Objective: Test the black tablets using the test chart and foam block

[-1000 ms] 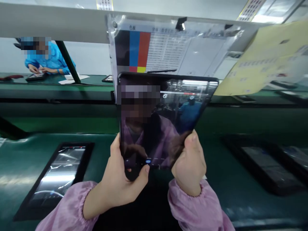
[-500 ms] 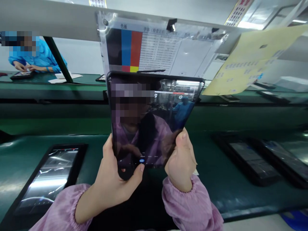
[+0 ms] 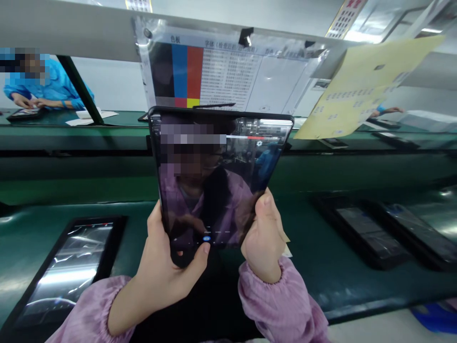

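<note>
A black tablet (image 3: 228, 162) stands upright in front of me, held by its lower edge in both hands. My left hand (image 3: 167, 267) grips the bottom left corner, and its thumb rests on the screen by a small blue button. My right hand (image 3: 262, 238) closes round the bottom right edge. The glossy screen reflects a person in a pink coat. Behind the tablet hangs a sheet with black, blue and red colour bars and printed text (image 3: 214, 76), inside a clear sleeve.
Another tablet (image 3: 67, 267) lies flat on the green belt at the left, and two more tablets (image 3: 371, 233) lie at the right. A yellow paper (image 3: 360, 90) hangs at the upper right. A person in blue (image 3: 43, 85) works at the far left.
The view has shifted, so the tablet and both hands sit a little further left in the picture. Both grips are unchanged.
</note>
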{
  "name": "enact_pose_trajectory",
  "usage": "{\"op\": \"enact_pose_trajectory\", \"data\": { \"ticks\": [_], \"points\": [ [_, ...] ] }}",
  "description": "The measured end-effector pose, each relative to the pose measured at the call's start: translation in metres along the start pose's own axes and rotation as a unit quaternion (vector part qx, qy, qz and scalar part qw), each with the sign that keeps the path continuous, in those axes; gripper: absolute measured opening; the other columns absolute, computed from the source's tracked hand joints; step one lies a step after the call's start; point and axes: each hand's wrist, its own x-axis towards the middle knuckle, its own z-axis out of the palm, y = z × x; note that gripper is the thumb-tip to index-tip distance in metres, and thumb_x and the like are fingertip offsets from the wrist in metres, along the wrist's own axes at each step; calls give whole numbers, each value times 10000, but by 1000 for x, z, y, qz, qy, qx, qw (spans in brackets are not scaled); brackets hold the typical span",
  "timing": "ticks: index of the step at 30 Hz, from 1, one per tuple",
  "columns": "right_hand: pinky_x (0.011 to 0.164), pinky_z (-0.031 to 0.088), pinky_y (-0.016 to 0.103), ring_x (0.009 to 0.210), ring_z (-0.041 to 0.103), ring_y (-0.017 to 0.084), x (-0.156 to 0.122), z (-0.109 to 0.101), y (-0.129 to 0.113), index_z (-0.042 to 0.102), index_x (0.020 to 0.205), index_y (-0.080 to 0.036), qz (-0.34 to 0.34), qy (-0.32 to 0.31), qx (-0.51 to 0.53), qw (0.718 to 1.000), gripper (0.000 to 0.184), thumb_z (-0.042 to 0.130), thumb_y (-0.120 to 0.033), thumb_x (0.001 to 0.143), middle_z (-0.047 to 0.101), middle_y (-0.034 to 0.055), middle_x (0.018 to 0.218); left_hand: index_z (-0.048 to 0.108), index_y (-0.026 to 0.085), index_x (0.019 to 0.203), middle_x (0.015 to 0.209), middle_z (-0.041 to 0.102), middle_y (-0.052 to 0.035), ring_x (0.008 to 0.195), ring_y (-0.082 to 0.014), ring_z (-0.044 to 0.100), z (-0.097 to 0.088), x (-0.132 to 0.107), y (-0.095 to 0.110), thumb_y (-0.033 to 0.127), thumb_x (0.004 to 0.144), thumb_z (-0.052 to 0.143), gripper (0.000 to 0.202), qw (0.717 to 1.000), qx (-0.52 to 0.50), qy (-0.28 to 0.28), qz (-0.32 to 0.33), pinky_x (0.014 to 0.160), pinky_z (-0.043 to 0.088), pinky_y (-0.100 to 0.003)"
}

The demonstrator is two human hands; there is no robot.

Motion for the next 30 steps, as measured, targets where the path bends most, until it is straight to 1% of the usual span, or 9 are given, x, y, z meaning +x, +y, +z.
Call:
{"op": "enact_pose_trajectory", "data": {
  "ticks": [3, 6, 10, 13, 15, 18, 20, 24, 30],
  "points": [
    [1163, 563, 487, 1365, 667, 275, 0, 0, 0, 805, 1194, -325, -11, 5, 15, 1000, 343, 638, -561, 1010, 801, 12, 1271, 500, 263, 1323, 971, 689, -4, 864, -197, 744, 0, 0, 0, 59, 891, 688, 514, 1000, 0, -1, -3, 764, 647, -367],
    [1147, 568, 501, 1323, 695, 283, 0, -1, 2, 812, 1166, -303, -14, 18, 3, 1000, 361, 652, -577, 994, 813, 26, 1239, 543, 268, 1260, 972, 681, -7, 840, -196, 732, 0, 1, 1, 60, 892, 690, 448, 1000, 13, -6, 2, 758, 633, -371],
    [1163, 548, 502, 1321, 695, 287, -1, -2, 6, 794, 1206, -298, 1, 38, -19, 999, 425, 628, -622, 986, 806, 38, 1257, 551, 241, 1282, 983, 667, -28, 830, -213, 716, -1, 1, 1, 83, 886, 717, 457, 1000, 23, 2, 13, 832, 614, -415],
    [1145, 565, 510, 1324, 694, 293, -2, -3, 6, 785, 1224, -323, 11, 51, -19, 998, 428, 645, -638, 969, 807, 28, 1253, 558, 214, 1253, 985, 662, -42, 842, -212, 718, -1, 1, -1, 96, 890, 717, 414, 999, 33, -3, 16, 836, 615, -399],
    [1160, 558, 510, 1344, 680, 294, -2, -3, 3, 791, 1211, -338, 10, 38, -8, 999, 393, 651, -621, 978, 802, 16, 1263, 551, 196, 1268, 1075, 660, -80, 944, -233, 729, 0, 0, -2, 118, 885, 726, 428, 999, 50, 6, 12, 870, 617, -404],
    [1195, 535, 502, 1445, 594, 303, -2, -3, -2, 795, 1208, -342, 14, 11, -4, 1000, 373, 628, -604, 1002, 771, 4, 1334, 460, 169, 1411, 1306, 606, -160, 1177, -289, 695, 1, -3, -2, 157, 862, 760, 626, 997, 70, 33, 0, 961, 602, -429],
    [1206, 527, 502, 1498, 535, 311, -1, -3, -4, 793, 1205, -341, 12, 2, -18, 1000, 380, 604, -608, 1013, 755, 1, 1364, 421, 167, 1445, 1378, 574, -183, 1241, -299, 674, 1, -3, -2, 170, 859, 764, 679, 997, 70, 37, 0, 982, 596, -424],
    [1209, 524, 528, 1501, 531, 321, 0, -2, -3, 792, 1179, -336, 0, 2, -38, 999, 404, 558, -627, 1026, 757, 5, 1355, 491, 170, 1367, 1354, 588, -169, 1198, -280, 691, 2, -3, -2, 171, 878, 745, 551, 997, 67, 34, 7, 972, 597, -399],
    [1200, 528, 527, 1488, 544, 329, 1, 5, -6, 805, 1133, -314, -2, -1, -33, 999, 436, 574, -659, 1001, 782, 20, 1291, 545, 158, 1293, 1345, 579, -162, 1172, -277, 684, 3, -4, -1, 183, 852, 769, 496, 996, 70, 49, -5, 983, 585, -404]
  ]
}}
